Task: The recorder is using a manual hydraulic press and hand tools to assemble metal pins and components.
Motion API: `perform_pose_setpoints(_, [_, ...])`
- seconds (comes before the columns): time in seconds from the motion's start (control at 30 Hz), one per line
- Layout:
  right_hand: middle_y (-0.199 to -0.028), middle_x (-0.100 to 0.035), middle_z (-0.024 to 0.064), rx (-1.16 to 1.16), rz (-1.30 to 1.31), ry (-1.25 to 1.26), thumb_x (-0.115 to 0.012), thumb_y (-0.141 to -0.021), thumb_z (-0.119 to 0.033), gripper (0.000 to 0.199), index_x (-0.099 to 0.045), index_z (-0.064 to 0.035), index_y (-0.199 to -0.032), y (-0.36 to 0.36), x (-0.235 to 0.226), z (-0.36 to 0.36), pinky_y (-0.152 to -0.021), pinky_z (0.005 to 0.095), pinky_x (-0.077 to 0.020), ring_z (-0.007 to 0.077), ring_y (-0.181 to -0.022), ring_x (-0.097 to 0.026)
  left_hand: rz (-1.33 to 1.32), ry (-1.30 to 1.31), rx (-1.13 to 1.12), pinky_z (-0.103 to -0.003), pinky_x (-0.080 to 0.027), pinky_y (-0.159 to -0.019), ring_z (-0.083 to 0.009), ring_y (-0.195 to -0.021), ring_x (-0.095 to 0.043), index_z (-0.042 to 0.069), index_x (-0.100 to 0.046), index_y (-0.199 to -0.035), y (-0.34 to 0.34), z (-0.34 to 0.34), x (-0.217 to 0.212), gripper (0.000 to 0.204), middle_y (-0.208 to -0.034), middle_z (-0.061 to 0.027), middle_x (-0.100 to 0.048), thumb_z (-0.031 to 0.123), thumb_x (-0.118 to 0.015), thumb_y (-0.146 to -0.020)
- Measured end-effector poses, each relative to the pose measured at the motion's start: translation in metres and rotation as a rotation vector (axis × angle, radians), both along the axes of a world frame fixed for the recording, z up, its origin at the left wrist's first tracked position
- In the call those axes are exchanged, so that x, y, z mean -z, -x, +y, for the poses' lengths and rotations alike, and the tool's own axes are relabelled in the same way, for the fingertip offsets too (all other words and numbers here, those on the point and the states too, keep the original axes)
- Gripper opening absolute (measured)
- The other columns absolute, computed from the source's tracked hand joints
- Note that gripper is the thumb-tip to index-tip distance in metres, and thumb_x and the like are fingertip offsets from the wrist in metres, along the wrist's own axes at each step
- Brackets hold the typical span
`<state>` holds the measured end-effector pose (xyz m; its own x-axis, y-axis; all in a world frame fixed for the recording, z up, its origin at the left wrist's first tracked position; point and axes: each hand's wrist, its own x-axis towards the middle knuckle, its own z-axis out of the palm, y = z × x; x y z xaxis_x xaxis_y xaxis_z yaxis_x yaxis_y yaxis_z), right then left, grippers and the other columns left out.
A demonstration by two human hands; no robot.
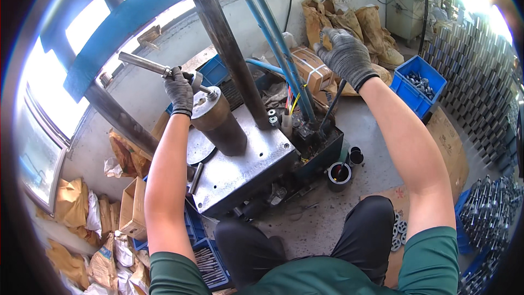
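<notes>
My left hand (179, 90), in a grey knit glove, is closed around a long steel rod (143, 64) that lies across the top of a brown metal cylinder (219, 122). The cylinder stands on the grey steel press table (245, 164), next to a dark upright column (229, 49). My right hand (345, 54), also gloved, is raised over the right side of the machine with the fingers curled at the top of a thin black lever (331, 104). The lever's tip is hidden by the palm.
Blue hoses (273, 33) run down behind the column. A blue crate of metal parts (417, 84) sits at the right, with racks of steel pieces (480, 76) beyond. A cardboard box (311, 68), brown sacks (349, 19) and a small black can (339, 175) lie around the press.
</notes>
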<state>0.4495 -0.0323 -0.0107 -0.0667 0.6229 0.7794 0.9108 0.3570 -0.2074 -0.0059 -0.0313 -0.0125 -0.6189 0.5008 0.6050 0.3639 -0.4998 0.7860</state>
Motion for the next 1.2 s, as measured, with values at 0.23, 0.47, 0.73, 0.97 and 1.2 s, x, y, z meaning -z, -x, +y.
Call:
perform_pose_setpoints(0.23, [-0.105,-0.075,0.0171,-0.052,0.007,0.247,-0.060,-0.091,-0.022,0.023,-0.075,-0.0102,-0.104,-0.007,-0.010,-0.005,-0.091,0.0472,-0.0558,0.0353,-0.103,-0.070,0.057,0.078,-0.014,-0.034,-0.053,-0.060,-0.0153,-0.062,-0.063,0.002,-0.060,-0.095,0.003,0.006,-0.006,0.029,-0.071,-0.0059,-0.066,0.029,-0.061,-0.105])
perform_pose_setpoints(0.47, [-0.100,-0.075,0.0182,-0.029,0.000,0.312,-0.063,-0.094,-0.037,0.032,-0.076,-0.0094,-0.103,-0.008,-0.012,-0.008,-0.091,0.0478,-0.0557,0.0363,-0.098,-0.072,0.115,0.168,0.011,-0.034,-0.054,-0.057,-0.0151,-0.063,-0.064,0.002,-0.060,-0.097,-0.003,0.011,-0.018,0.028,-0.072,-0.0061,-0.065,0.029,-0.062,-0.104])
perform_pose_setpoints(0.73, [-0.102,-0.075,0.0194,-0.037,0.016,0.382,-0.062,-0.094,-0.045,0.040,-0.077,-0.0091,-0.103,-0.014,-0.011,-0.013,-0.091,0.0483,-0.0562,0.0378,-0.100,-0.072,0.130,0.275,0.129,-0.032,-0.057,-0.046,-0.0127,-0.062,-0.060,0.005,-0.062,-0.103,-0.032,0.015,-0.033,0.036,-0.072,-0.0031,-0.059,0.040,-0.063,-0.105])
perform_pose_setpoints(0.97, [-0.106,-0.075,0.0228,-0.140,0.011,0.239,-0.067,-0.094,-0.035,0.037,-0.073,-0.0068,-0.117,-0.014,0.006,-0.035,-0.092,0.0470,-0.0565,0.0382,-0.103,-0.072,0.348,0.332,0.054,-0.032,-0.056,-0.047,-0.0134,-0.061,-0.061,0.007,-0.064,-0.106,-0.008,0.042,-0.031,0.029,-0.072,-0.0025,-0.060,0.036,-0.060,-0.106])
perform_pose_setpoints(1.2, [-0.086,-0.074,0.0154,-0.254,-0.080,0.186,-0.071,-0.093,-0.025,0.038,-0.067,-0.0046,-0.125,-0.048,0.031,-0.104,-0.075,0.0430,-0.0582,0.0346,-0.081,-0.073,0.173,0.316,0.125,-0.032,-0.060,-0.047,-0.0127,-0.062,-0.060,0.006,-0.061,-0.109,-0.039,0.004,-0.039,0.029,-0.075,-0.0027,-0.058,0.035,-0.058,-0.107])
